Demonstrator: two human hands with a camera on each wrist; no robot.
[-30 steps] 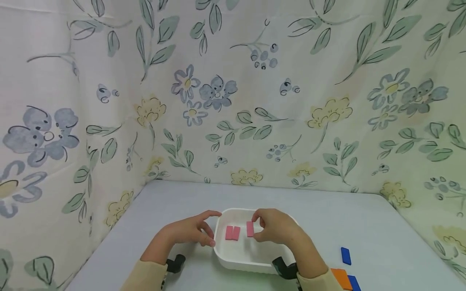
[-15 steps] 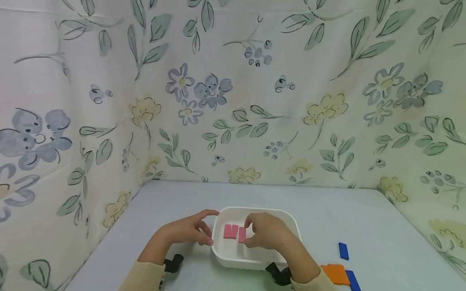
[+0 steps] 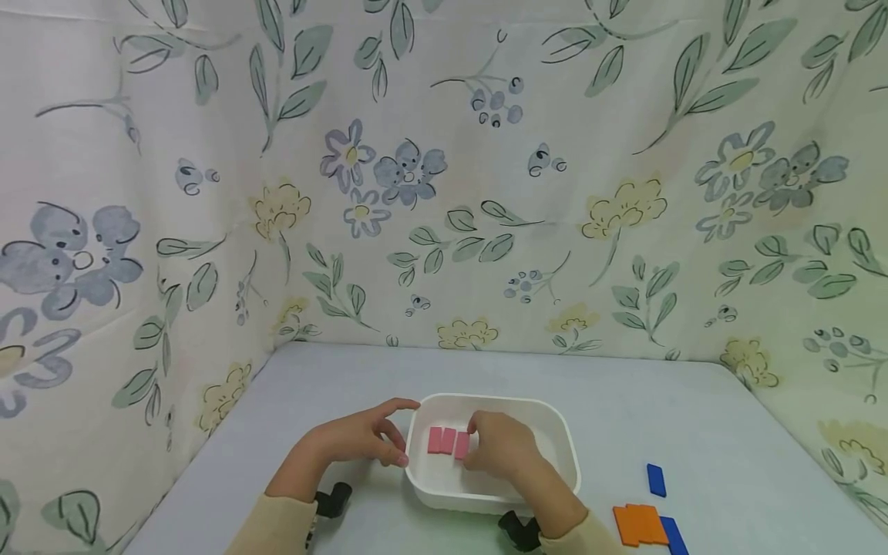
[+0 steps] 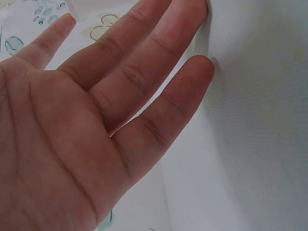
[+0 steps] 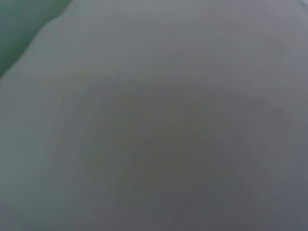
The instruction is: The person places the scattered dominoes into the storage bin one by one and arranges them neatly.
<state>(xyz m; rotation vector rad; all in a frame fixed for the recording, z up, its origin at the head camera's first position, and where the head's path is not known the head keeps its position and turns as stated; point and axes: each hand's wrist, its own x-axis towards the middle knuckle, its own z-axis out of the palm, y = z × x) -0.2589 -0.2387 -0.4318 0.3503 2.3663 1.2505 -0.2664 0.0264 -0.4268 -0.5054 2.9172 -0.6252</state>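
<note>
A white plastic tub (image 3: pixel 548 435) stands on the table with two small pink tiles (image 3: pixel 441 440) lying side by side near its left end. Just right of them is a third pink tile (image 3: pixel 461 445), pinched between thumb and forefinger of my right hand (image 3: pixel 505 447), which reaches into the tub. My left hand (image 3: pixel 362 438) stays at the tub's left side, fingertips at the rim and wall. In the left wrist view its fingers (image 4: pixel 144 82) extend loosely against the tub's wall (image 4: pixel 260 110). A blurred pale surface fills the right wrist view, hiding the right fingers.
To the right of the tub, several orange tiles (image 3: pixel 641 525) overlap on the white table (image 3: pixel 735 432), with a blue tile (image 3: pixel 674 534) beside them. Another blue tile (image 3: pixel 655 479) lies farther back. A floral curtain (image 3: pixel 444 193) hangs behind and around the table.
My right hand has moved left inside the tub, bringing the third pink tile up beside the other two. The left hand has kept its place at the tub's side.
</note>
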